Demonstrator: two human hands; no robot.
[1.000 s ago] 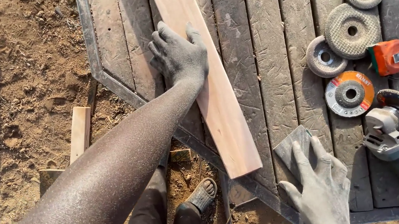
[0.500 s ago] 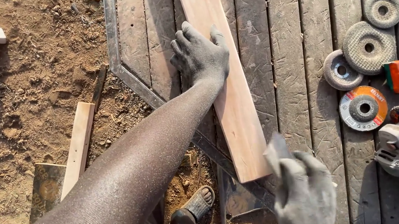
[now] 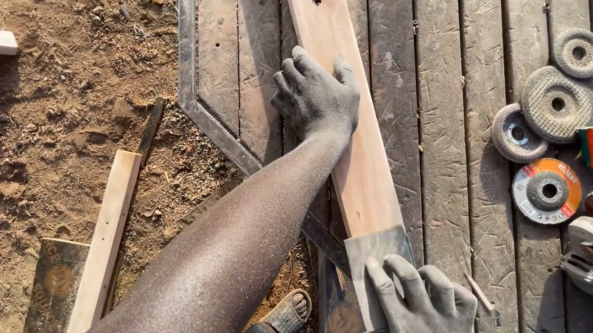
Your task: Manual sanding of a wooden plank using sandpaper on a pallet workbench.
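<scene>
Single head-worn view, looking steeply down from above onto a weathered plank platform (image 3: 442,56), fairly close. Aimed at its left edge, with sandy ground (image 3: 42,146) beyond; lower frame cut at the forearm.

Pale drilled plank (image 3: 353,128) flat; sandpaper (image 3: 376,251) seemingly atop.
</scene>
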